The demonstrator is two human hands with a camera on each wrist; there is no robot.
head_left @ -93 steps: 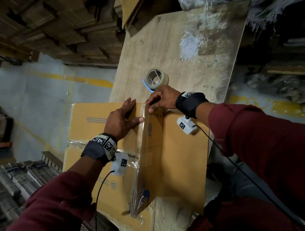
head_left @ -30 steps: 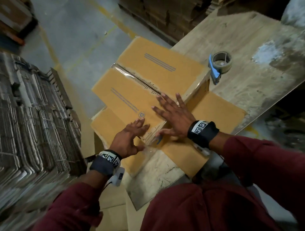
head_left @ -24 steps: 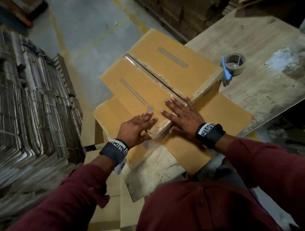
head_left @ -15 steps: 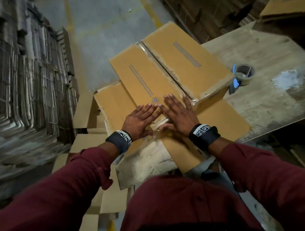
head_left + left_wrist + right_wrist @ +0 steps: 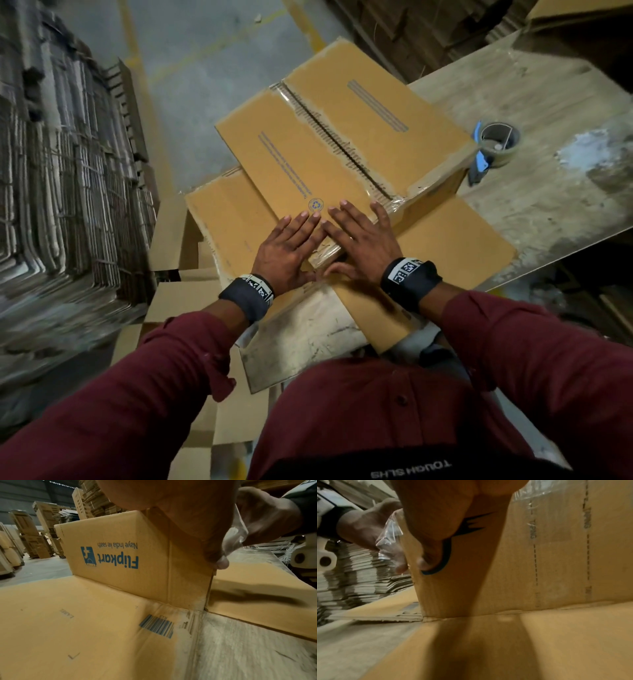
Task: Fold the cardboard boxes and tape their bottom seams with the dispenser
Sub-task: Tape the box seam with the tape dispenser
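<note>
On our plywood table (image 5: 534,205), the folded cardboard box (image 5: 329,144) bottom up over its spread flaps, clear tape (image 5: 387,192) along its seam, our left hand (image 5: 286,251) and right hand (image 5: 359,240) flat on its near corner, fingers straight and spread, thumbs pressing tape down the side, tape dispenser (image 5: 493,145) just beside the box.

Tan box (image 5: 329,147) with blue print; dispenser (image 5: 479,161) blue, seemingly.

box (image 5: 329,150) on table (image 5: 548,192), flaps spread beneath; dispenser (image 5: 495,144) right of box; both hands on near corner
</note>
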